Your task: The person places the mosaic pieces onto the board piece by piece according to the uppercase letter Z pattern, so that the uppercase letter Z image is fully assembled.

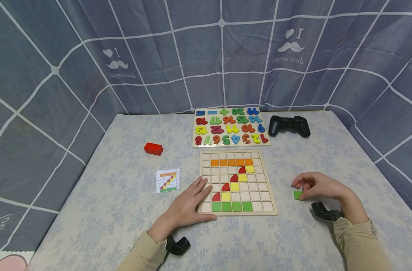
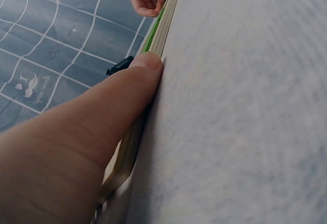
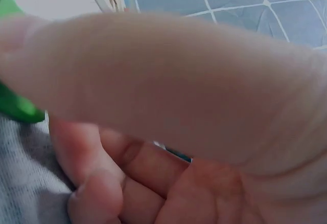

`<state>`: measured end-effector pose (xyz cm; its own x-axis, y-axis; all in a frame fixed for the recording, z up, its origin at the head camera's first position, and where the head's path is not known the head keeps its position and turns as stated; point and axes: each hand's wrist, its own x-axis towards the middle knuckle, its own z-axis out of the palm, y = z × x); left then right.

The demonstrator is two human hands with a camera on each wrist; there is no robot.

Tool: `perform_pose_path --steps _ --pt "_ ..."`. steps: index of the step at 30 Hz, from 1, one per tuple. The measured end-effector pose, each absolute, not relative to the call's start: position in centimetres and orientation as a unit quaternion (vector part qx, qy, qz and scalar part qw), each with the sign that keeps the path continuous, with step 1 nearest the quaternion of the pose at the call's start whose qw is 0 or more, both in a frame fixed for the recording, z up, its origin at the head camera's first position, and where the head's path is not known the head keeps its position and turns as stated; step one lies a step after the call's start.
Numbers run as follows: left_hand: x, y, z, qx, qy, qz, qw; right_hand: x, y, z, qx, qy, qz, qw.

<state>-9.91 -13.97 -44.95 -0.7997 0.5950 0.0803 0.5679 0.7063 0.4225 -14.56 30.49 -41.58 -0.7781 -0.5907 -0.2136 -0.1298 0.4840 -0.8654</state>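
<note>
A wooden grid board (image 1: 273, 207) lies flat on the table. It bears an orange row, a diagonal of red quarter-circles and yellow squares, and a row of green squares at the near edge. My left hand (image 1: 191, 201) rests on its near left corner with fingers spread; in the left wrist view the thumb (image 2: 148, 63) lies along the board's side edge. To the right of the board, my right hand (image 1: 319, 186) pinches a green square tile (image 1: 297, 195) close over the tabletop. The right wrist view shows this green tile (image 3: 20, 106) partly hidden behind the thumb.
A pattern card (image 1: 168, 180) showing the same figure lies left of the board, with a red block (image 1: 153, 149) beyond it. Behind the board is a number puzzle (image 1: 231, 128). A black game controller (image 1: 289, 126) sits at the back right, before a hanging grid-patterned cloth (image 1: 206, 52).
</note>
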Motion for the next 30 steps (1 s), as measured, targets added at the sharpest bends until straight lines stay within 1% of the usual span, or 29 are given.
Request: perform_pose_path --steps 10,19,22,30 --pt "-9.9 -14.0 -44.9 0.313 0.923 0.221 0.033 -14.6 30.4 -41.6 -0.21 0.83 -0.447 0.258" --pt "-9.9 -14.0 -45.0 0.312 0.924 0.22 0.033 -14.5 29.1 -41.3 -0.192 0.841 -0.427 0.271" --pt "-9.9 -14.0 -45.0 0.312 0.923 0.221 0.034 -14.2 28.1 -41.0 -0.203 0.834 -0.435 0.272" --pt "-9.9 -13.9 -45.0 0.312 0.923 0.221 0.035 -12.9 23.2 -40.2 -0.259 0.822 -0.445 0.243"
